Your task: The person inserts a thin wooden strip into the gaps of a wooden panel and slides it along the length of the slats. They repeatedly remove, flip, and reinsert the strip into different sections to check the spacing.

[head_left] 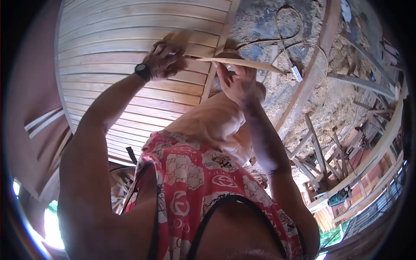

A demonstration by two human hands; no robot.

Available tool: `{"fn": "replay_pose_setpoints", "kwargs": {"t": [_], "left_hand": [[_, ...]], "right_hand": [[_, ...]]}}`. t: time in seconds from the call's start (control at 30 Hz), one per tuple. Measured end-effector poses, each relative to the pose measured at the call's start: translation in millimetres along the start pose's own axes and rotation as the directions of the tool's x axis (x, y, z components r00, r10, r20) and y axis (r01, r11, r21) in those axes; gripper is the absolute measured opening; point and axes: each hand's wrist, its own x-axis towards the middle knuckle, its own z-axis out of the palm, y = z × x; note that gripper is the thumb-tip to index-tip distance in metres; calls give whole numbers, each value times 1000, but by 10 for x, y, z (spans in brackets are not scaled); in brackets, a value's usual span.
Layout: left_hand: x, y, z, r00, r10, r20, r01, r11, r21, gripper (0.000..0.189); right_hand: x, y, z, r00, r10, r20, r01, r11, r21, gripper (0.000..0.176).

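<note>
In the head view my right hand [239, 82] pinches a thin pale wooden strip [260, 65] between thumb and fingers. The strip's left tip reaches over the edge of a large slatted wooden panel [143, 26]. My left hand [167, 60], with a dark watch [142, 70] on its wrist, is bent over the slats close to that tip. Its fingers are curled, and a brownish blur shows at the fingertips. What they hold, if anything, I cannot make out.
Sawdust and shavings [312, 104] cover the floor at the right. A looped cable [299, 26] with a white-labelled piece lies there, beside a long wooden beam [299, 93]. Loose offcuts [318, 151] are piled at the lower right. My bare legs [208, 119] are against the panel's edge.
</note>
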Motion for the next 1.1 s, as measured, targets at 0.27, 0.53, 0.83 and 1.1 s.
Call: {"fn": "replay_pose_setpoints", "kwargs": {"t": [0.27,0.53,0.83,1.1], "left_hand": [[35,-37,21,977,112,-180,-105,993,45,67],[92,-54,39,937,200,-286,-202,979,24,46],[65,111,6,901,165,-401,-201,978,-50,32],[60,116,27,908,119,-401,-167,982,-86,33]], "right_hand": [[-129,116,345,991,-131,-4,131,991,-34,21],[-134,82,427,995,-96,24,98,988,-123,8],[-189,-148,477,1000,0,-3,0,996,-92,8],[-153,-101,569,998,-51,-46,46,993,-109,6]]}}
